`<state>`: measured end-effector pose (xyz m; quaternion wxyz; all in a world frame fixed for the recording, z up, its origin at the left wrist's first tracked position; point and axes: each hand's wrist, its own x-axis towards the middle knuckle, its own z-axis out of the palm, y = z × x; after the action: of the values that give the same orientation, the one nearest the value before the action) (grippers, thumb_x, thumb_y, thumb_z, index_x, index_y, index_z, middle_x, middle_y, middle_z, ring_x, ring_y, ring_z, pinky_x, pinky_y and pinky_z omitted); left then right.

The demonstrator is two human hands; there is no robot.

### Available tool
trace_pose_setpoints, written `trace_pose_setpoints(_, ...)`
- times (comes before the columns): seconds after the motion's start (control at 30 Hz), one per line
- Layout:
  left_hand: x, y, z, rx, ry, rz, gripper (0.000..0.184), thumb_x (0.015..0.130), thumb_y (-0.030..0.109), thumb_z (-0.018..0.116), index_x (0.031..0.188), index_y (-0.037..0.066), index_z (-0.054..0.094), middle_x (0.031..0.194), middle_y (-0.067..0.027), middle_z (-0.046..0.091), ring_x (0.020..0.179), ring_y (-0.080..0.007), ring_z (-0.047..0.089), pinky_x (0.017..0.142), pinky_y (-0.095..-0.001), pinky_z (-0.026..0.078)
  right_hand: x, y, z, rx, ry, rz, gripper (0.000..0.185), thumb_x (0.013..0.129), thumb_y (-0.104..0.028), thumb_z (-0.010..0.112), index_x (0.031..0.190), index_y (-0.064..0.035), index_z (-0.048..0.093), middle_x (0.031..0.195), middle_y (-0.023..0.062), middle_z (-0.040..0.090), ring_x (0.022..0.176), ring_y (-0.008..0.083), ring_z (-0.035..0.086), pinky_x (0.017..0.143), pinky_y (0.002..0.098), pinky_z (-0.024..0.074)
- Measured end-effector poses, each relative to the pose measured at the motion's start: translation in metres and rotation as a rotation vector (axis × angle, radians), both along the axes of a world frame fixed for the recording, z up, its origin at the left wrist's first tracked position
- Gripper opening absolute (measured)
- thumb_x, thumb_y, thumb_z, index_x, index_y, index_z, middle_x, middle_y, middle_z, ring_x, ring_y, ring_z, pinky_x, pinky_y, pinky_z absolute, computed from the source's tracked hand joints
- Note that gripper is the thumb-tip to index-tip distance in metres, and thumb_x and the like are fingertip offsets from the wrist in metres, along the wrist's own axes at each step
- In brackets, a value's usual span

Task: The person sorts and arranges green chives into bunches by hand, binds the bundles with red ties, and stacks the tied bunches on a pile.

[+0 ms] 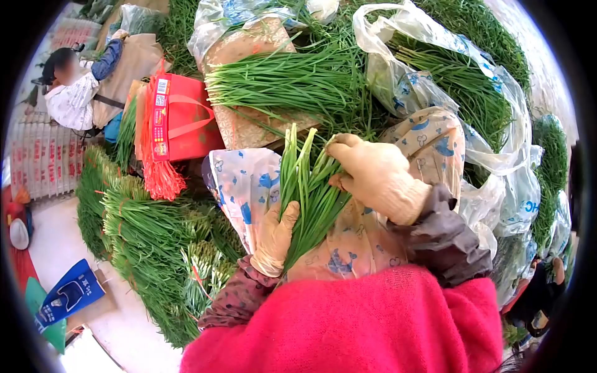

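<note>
A loose bunch of garlic chives (pixel 309 193) lies over my lap, its pale cut ends pointing away from me. My left hand (pixel 275 241), in a thin cream glove, is closed round the left side of the bunch, thumb on top. In a thicker cream knit glove, my right hand (pixel 376 177) pinches stalks at the bunch's upper right; its fingertips are partly hidden among them. Under the bunch, a plastic sheet with blue prints (pixel 339 255) covers my lap. Just beyond lies a larger pile of chives (pixel 289 81) on a patterned board (pixel 239 127).
A red box (pixel 196 115) with red plastic strands (pixel 163 177) stands left of the board. Tied chive bundles (pixel 146 227) are heaped at my left. Clear plastic bags (pixel 398 74) hold more chives at right. Another person (pixel 71 102) sits at the far left.
</note>
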<state>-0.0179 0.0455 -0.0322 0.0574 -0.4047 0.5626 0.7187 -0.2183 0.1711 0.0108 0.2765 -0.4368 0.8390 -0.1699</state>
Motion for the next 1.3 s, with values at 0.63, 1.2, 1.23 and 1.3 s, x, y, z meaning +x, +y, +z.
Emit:
trace_pose_setpoints(0.63, 0.002, -0.010, -0.036, 0.160, 0.144, 0.191, 0.048, 0.089, 0.015, 0.064, 0.131, -0.002, 0.048, 0.116, -0.0086, 0.061, 0.098, -0.0167, 0.059, 0.088, -0.0297, 0.047, -0.025, 0.020, 0.014, -0.673, -1.569, 0.570, 0.014, 0.084, -0.013, 0.066, 0.083, 0.0008, 0.065, 0.074, 0.0057, 0.063, 0.061, 0.0147, 0.055, 0.052, 0.0283, 0.0420)
trace_pose_setpoints(1.2, -0.001, 0.003, -0.030, 0.116, 0.246, 0.190, 0.062, 0.079, 0.032, 0.079, 0.118, -0.007, 0.051, 0.104, -0.0100, 0.063, 0.094, -0.0147, 0.060, 0.082, -0.0277, 0.051, -0.027, 0.018, 0.013, -0.350, -0.085, -0.150, 0.036, 0.072, -0.021, 0.077, 0.102, -0.0040, 0.067, 0.138, 0.0200, 0.047, 0.127, 0.0370, 0.046, 0.102, 0.0398, 0.0400)
trace_pose_setpoints(1.23, 0.001, 0.003, -0.035, 0.045, 0.252, 0.162, 0.062, 0.078, 0.033, 0.079, 0.117, -0.007, 0.052, 0.103, -0.0101, 0.064, 0.093, -0.0148, 0.060, 0.082, -0.0279, 0.051, -0.021, -0.001, 0.013, -0.410, -0.049, -0.102, 0.036, 0.072, -0.022, 0.077, 0.101, -0.0041, 0.067, 0.139, 0.0204, 0.046, 0.129, 0.0378, 0.043, 0.104, 0.0407, 0.0385)
trace_pose_setpoints(1.3, 0.002, 0.004, -0.039, -0.026, 0.268, 0.136, 0.062, 0.078, 0.033, 0.080, 0.117, -0.007, 0.052, 0.102, -0.0102, 0.064, 0.093, -0.0149, 0.060, 0.082, -0.0281, 0.051, -0.017, -0.029, 0.007, -0.316, 0.156, -0.028, 0.037, 0.072, -0.029, 0.077, 0.098, -0.0055, 0.067, 0.142, 0.0226, 0.042, 0.128, 0.0399, 0.042, 0.101, 0.0429, 0.0405)
